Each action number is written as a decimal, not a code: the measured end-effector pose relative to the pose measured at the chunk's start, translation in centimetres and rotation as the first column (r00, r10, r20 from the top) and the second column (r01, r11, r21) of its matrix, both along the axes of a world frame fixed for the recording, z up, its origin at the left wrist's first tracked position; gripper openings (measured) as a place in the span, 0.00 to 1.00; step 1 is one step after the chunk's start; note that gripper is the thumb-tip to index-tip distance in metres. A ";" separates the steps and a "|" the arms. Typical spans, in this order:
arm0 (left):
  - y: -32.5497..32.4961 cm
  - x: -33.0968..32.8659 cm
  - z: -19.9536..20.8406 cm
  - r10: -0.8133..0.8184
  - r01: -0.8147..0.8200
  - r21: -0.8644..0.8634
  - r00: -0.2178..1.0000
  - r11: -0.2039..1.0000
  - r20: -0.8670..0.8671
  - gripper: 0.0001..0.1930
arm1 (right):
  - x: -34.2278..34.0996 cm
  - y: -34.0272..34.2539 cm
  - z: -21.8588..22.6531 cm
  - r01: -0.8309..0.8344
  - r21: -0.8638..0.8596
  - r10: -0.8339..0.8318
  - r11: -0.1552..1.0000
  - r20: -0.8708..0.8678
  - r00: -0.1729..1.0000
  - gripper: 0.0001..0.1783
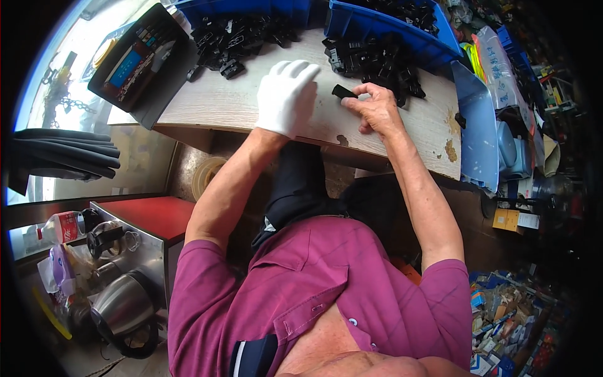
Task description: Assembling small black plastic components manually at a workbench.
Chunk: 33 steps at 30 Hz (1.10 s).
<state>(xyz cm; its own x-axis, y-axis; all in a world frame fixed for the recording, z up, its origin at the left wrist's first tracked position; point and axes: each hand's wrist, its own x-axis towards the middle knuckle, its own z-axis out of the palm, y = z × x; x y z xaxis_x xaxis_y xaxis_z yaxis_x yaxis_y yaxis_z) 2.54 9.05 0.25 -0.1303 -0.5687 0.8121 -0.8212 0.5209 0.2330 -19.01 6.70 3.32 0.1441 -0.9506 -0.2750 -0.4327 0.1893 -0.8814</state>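
Observation:
My left hand (286, 97), in a white glove, is over the pale wood-grain table (213, 100). Its fingers are outstretched and slightly apart, and nothing shows in them. To its right, my bare right hand (375, 112) pinches a small black plastic part (343, 92) between thumb and fingertips, just above the tabletop. Beyond my left hand lies a heap of black plastic parts (235, 41). Another pile of similar black parts (370, 60) is spread out beyond my right hand.
Blue bins (389, 30) line the table's far side. A tablet (129, 66) in a dark case leans at the left. A light-blue plastic panel (476, 125) borders the right end. Lower left, a steel kettle (122, 305) stands beside a red-topped cabinet (147, 213).

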 end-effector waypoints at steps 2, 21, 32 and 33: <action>0.2 3.7 0.0 0.258 -0.258 -0.015 0.964 0.966 0.060 0.15 | -0.9 0.6 0.3 0.021 0.004 -0.022 1.000 0.121 0.992 0.20; -1.6 6.4 -1.9 0.084 -0.111 0.170 0.984 0.979 0.156 0.14 | -13.3 0.0 -0.1 0.536 0.002 -0.497 0.844 0.376 0.782 0.21; -4.1 7.7 -1.3 0.136 -0.144 0.449 0.989 0.882 0.051 0.10 | -6.5 -0.1 -0.3 0.255 -0.040 -0.253 0.966 0.050 0.966 0.24; -4.1 7.9 -1.4 0.137 -0.145 0.449 0.989 0.882 0.051 0.10 | -6.3 -0.2 -0.4 0.265 -0.060 -0.265 0.962 0.012 0.964 0.22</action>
